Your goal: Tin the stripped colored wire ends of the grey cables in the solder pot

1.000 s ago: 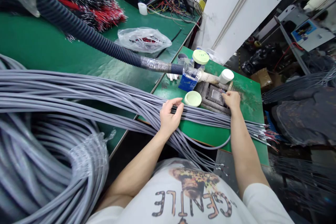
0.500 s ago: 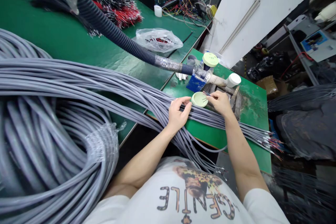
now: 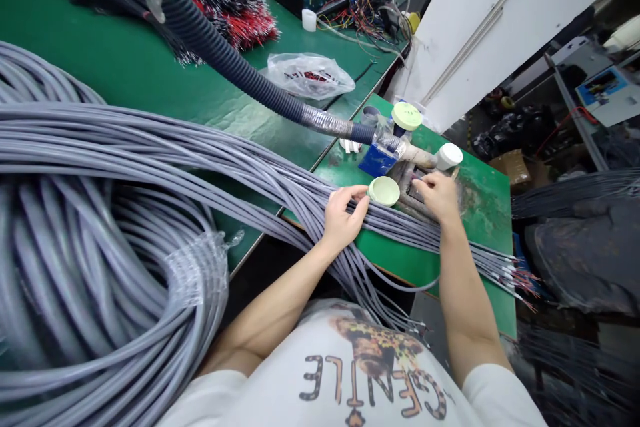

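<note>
Head view: the left hand (image 3: pixel 343 217) lies on top of the grey cables (image 3: pixel 200 167), its fingers bent around a few of them and the thumb closing from the near side, so it is clamped on the bundle. The right hand (image 3: pixel 439 195) is apart from it, further to the right, with the fingertips pressed down on a dark metal fixture (image 3: pixel 413 188). Whether it pinches a cable end there I cannot tell, because the fingers hide it.

Between the two hands lies a pale green lid (image 3: pixel 385 191), just beside the left fingertips. Beyond the right hand are a white cap (image 3: pixel 449 155) and a blue box (image 3: pixel 376 160), where a corrugated hose (image 3: pixel 225 60) ends.

The bundle passes under the left hand and the right forearm. To the right of that forearm the cable ends (image 3: pixel 515 273) show bare coloured wires, so I judge that these are already stripped. The big coil (image 3: pixel 100 293), far to the left of the left hand, suggests that much cable is left
</note>
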Available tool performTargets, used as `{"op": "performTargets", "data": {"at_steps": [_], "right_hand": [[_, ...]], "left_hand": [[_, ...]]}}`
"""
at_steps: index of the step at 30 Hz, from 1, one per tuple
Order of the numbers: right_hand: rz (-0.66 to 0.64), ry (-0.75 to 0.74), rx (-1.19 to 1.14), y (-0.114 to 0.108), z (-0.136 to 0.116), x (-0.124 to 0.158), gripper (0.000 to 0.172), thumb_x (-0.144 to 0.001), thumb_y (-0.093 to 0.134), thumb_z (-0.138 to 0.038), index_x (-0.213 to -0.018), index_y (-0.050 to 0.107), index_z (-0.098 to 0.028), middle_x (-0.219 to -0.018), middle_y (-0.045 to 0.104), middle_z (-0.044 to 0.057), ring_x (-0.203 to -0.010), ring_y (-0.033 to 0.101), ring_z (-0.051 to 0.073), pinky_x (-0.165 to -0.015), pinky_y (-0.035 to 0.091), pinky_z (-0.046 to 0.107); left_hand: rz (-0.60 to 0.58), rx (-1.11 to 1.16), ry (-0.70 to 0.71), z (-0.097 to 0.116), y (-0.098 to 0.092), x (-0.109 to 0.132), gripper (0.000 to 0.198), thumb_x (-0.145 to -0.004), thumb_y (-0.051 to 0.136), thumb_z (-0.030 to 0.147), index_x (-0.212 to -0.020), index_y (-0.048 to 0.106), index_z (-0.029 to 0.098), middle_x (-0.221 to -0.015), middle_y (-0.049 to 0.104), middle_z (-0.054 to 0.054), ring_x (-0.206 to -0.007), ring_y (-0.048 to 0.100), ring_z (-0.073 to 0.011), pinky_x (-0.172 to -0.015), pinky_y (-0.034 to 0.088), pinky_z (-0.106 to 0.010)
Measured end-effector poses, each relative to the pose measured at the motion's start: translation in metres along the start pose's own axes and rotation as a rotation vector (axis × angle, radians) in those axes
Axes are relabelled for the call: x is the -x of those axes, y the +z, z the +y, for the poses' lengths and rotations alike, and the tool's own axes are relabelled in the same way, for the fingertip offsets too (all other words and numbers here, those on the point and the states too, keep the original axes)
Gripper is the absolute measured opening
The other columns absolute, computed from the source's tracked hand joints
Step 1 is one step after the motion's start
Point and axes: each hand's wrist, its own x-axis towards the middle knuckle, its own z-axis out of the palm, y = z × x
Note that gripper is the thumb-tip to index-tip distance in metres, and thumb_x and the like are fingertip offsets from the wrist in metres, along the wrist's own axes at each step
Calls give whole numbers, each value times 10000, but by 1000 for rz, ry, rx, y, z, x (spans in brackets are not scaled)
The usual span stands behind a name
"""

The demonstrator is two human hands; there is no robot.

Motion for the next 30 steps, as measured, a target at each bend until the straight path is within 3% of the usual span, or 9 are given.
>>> {"op": "performTargets", "data": {"at_steps": [3, 6, 9, 15, 24, 30], "right_hand": [[139, 141, 48, -12, 43, -1, 309, -755, 576, -420, -645, 704, -161, -657, 643, 48, -635, 556, 174, -596, 370, 277], [141, 305, 106, -8, 81, -1, 306, -727, 582, -422, -650, 717, -159, -641, 665, 52, -637, 577, 192, -583, 371, 278], [128, 391, 129, 4, 99, 0, 305, -715, 580, -416, -643, 726, -158, -618, 668, 60, -627, 587, 200, -577, 367, 282], [103, 438, 157, 16, 102, 1, 291, -700, 582, -410, -647, 738, -170, -662, 692, 77, -676, 609, 209, -604, 375, 280], [75, 461, 167, 20, 100, 2, 259, -696, 594, -380, -623, 732, -173, -655, 688, 79, -658, 599, 207, -607, 363, 282], [123, 442, 86, 16, 95, 2, 226, -666, 625, -351, -565, 702, -165, -585, 652, 63, -632, 579, 197, -597, 365, 276]], "left_hand": [[-1, 5, 6, 0, 0, 0, 147, -837, 603, 246, -961, 673, 213, -835, 687, -24, -789, 630, -168, -825, 469, -327], [0, 4, -11, -1, 1, 0, 153, -835, 605, 258, -966, 673, 214, -838, 688, -25, -792, 633, -170, -826, 471, -330], [-1, 4, -24, -1, 1, 1, 158, -834, 607, 270, -966, 675, 213, -836, 689, -26, -791, 634, -173, -822, 473, -329], [-2, -3, -16, -1, 0, 1, 156, -831, 615, 259, -962, 680, 206, -824, 688, -25, -788, 630, -167, -808, 471, -315], [4, 9, -39, -1, 0, 2, 165, -829, 616, 270, -963, 684, 199, -825, 687, -29, -787, 629, -164, -813, 475, -315], [2, 6, -38, -1, 1, 2, 171, -828, 614, 278, -961, 687, 198, -826, 688, -32, -785, 632, -167, -818, 477, -319]]}}
